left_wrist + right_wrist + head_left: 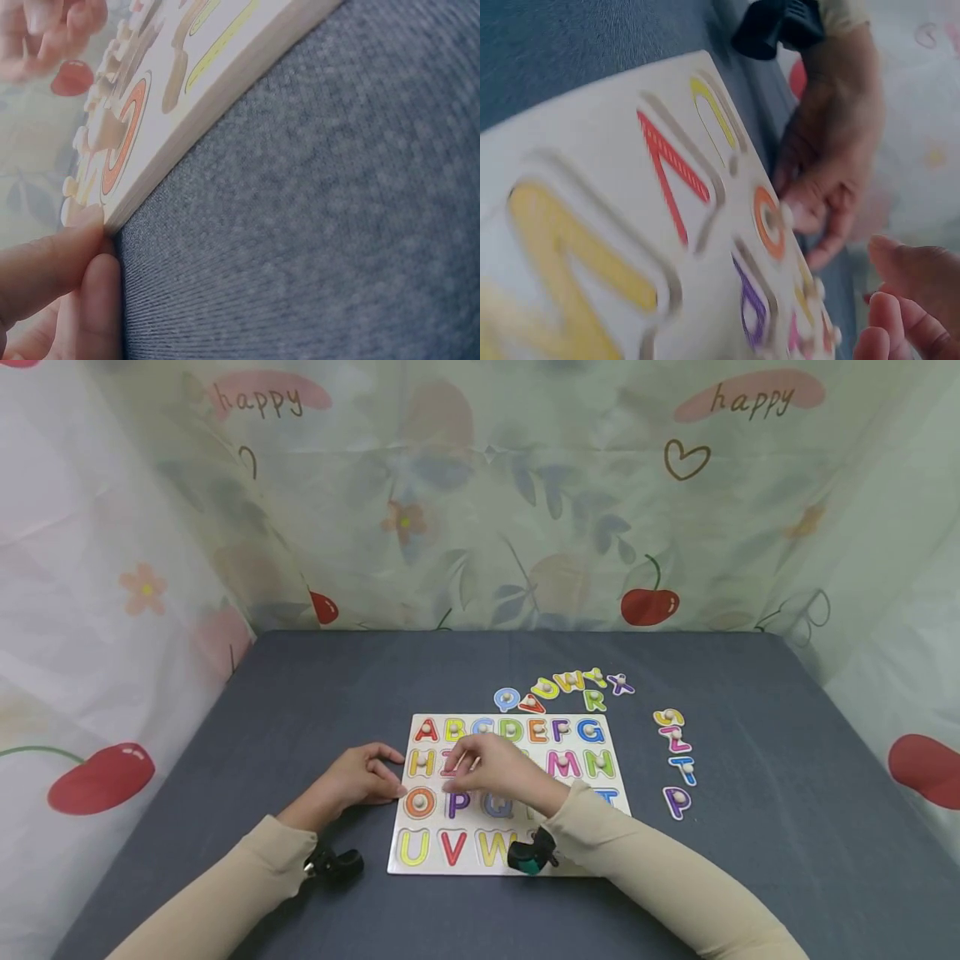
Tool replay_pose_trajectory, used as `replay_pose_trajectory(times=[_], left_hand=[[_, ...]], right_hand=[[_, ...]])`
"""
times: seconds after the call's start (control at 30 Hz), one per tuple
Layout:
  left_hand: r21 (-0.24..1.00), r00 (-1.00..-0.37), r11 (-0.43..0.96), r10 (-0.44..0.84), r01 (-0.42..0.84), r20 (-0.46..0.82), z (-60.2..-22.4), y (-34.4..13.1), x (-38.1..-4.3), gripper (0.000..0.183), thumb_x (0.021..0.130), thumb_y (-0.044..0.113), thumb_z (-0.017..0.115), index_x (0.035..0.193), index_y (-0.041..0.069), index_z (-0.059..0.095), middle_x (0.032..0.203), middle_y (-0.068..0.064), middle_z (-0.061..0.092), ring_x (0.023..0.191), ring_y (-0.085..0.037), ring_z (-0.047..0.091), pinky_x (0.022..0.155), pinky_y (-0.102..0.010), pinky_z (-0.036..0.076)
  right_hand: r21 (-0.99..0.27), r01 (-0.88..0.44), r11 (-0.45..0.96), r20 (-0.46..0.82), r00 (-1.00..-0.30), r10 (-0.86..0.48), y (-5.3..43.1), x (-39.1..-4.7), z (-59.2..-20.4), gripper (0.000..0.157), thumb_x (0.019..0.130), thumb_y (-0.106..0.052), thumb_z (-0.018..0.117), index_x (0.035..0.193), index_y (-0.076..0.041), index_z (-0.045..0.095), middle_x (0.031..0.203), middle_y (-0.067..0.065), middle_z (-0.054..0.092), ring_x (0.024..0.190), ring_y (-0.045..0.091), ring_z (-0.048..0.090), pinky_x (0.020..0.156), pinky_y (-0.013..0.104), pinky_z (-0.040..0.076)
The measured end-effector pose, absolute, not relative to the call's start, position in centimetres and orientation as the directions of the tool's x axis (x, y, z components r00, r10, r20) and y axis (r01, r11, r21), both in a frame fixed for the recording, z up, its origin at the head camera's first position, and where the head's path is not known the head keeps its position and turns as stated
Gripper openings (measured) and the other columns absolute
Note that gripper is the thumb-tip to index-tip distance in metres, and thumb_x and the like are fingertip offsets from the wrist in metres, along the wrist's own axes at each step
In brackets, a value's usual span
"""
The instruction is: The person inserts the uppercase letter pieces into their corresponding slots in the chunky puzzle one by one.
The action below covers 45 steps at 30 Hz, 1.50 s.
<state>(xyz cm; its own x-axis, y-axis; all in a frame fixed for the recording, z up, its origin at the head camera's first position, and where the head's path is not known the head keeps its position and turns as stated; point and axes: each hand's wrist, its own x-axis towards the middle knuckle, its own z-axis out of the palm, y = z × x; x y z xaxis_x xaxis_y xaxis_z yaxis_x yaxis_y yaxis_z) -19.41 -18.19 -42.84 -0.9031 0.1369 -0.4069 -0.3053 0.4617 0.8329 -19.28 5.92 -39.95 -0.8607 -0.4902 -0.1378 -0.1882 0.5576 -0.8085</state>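
A pale wooden alphabet board (465, 860) lies on the dark cloth, its upper-row letters bearing small knobs. My left hand (363, 774) rests at its left edge beside H and O; in the left wrist view the thumb (82, 229) touches the edge, other fingers bunched below. The knobbed O piece (419, 802) sits in its slot. Over the board's middle hovers my right hand (495, 768), thumb and fingers apart around nothing visible, hiding several letters. Just below its fingertips is the purple P recess (457, 805), printed and knobless. Recesses U (414, 847) and V (453, 847) show no pieces.
Loose knobbed letters, among them Q (507, 698), W (569, 681) and R (595, 700), lie behind the board. To its right, S (668, 717), Z (677, 741), T (683, 769) and P (677, 803) form a column. A patterned curtain (487, 560) closes off the back.
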Motion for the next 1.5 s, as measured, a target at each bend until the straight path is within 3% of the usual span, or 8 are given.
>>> replay_pose_trajectory(times=[0.37,0.53,0.7,0.9,1.1,1.17,1.37,1.5], left_hand=[[0.830,-0.902,0.463,0.132,-0.310,-0.411,-42.8,-18.1,-19.4,0.050,0.076,0.000,0.079,0.119,0.000,0.055,0.073,-0.004,0.069,0.068,-0.013,0.066,0.062,-0.028,0.056],[0.825,-0.902,0.470,0.125,-0.313,-0.413,-42.7,-18.0,-19.4,0.050,0.076,0.000,0.080,0.119,0.000,0.055,0.073,-0.004,0.069,0.067,-0.013,0.066,0.062,-0.028,0.056],[0.823,-0.902,0.476,0.124,-0.311,-0.413,-42.6,-18.1,-19.3,0.049,0.076,0.002,0.080,0.119,0.000,0.056,0.073,-0.004,0.069,0.069,-0.013,0.066,0.064,-0.028,0.056],[0.821,-0.904,0.480,0.119,-0.311,-0.412,-42.5,-18.0,-19.2,0.049,0.077,0.004,0.080,0.120,0.001,0.056,0.074,-0.005,0.069,0.070,-0.013,0.066,0.065,-0.027,0.056],[0.816,-0.903,0.486,0.116,-0.312,-0.415,-42.3,-18.0,-19.1,0.049,0.077,0.004,0.080,0.119,0.001,0.056,0.074,-0.005,0.069,0.069,-0.013,0.066,0.064,-0.027,0.056],[0.817,-0.903,0.484,0.115,-0.314,-0.415,-42.3,-18.0,-19.1,0.049,0.077,0.004,0.080,0.119,0.001,0.056,0.074,-0.005,0.069,0.069,-0.013,0.066,0.064,-0.026,0.056],[0.817,-0.902,0.480,0.108,-0.320,-0.418,-42.4,-18.1,-19.2,0.048,0.077,0.004,0.080,0.119,0.002,0.056,0.073,-0.004,0.069,0.069,-0.013,0.066,0.064,-0.026,0.056],[0.818,-0.904,0.483,0.113,-0.313,-0.413,-42.5,-18.1,-19.3,0.049,0.077,0.005,0.080,0.119,0.002,0.056,0.073,-0.003,0.069,0.069,-0.013,0.066,0.065,-0.027,0.056]], right_hand=[[-0.890,-0.090,0.447,-0.045,-0.958,-0.283,16.1,-20.0,-38.8,0.039,0.081,-0.017,0.078,0.114,-0.002,0.063,0.092,0.008,0.066,0.076,0.016,0.061,0.065,0.026,0.050],[-0.903,-0.112,0.414,0.026,-0.978,-0.207,21.0,-19.5,-38.7,0.046,0.086,-0.023,0.075,0.124,-0.005,0.058,0.109,0.015,0.064,0.090,0.010,0.064,0.077,0.021,0.053],[-0.904,-0.110,0.412,0.055,-0.988,-0.144,24.9,-17.8,-38.7,0.050,0.089,-0.027,0.071,0.130,-0.006,0.053,0.119,0.015,0.061,0.095,0.002,0.063,0.080,0.018,0.052],[-0.878,-0.132,0.461,0.095,-0.990,-0.103,28.7,-15.3,-39.8,0.047,0.090,-0.023,0.070,0.129,-0.004,0.052,0.113,0.000,0.065,0.095,-0.003,0.062,0.078,0.014,0.051],[-0.849,-0.088,0.521,0.051,-0.995,-0.085,31.2,-13.4,-40.9,0.048,0.089,-0.019,0.071,0.128,0.001,0.053,0.109,-0.018,0.064,0.090,-0.005,0.063,0.073,0.015,0.051],[-0.829,-0.077,0.554,0.035,-0.996,-0.085,31.6,-13.1,-41.3,0.047,0.087,-0.018,0.073,0.126,0.002,0.055,0.108,-0.016,0.066,0.086,-0.005,0.063,0.070,0.016,0.051],[-0.777,-0.025,0.628,-0.046,-0.994,-0.096,32.0,-12.3,-42.3,0.043,0.085,-0.017,0.075,0.120,0.003,0.060,0.106,0.014,0.069,0.075,-0.001,0.062,0.064,0.020,0.051],[-0.751,-0.007,0.661,-0.077,-0.992,-0.098,31.7,-12.1,-42.5,0.040,0.083,-0.018,0.077,0.114,0.003,0.064,0.097,0.009,0.068,0.072,0.000,0.059,0.064,0.019,0.049]])
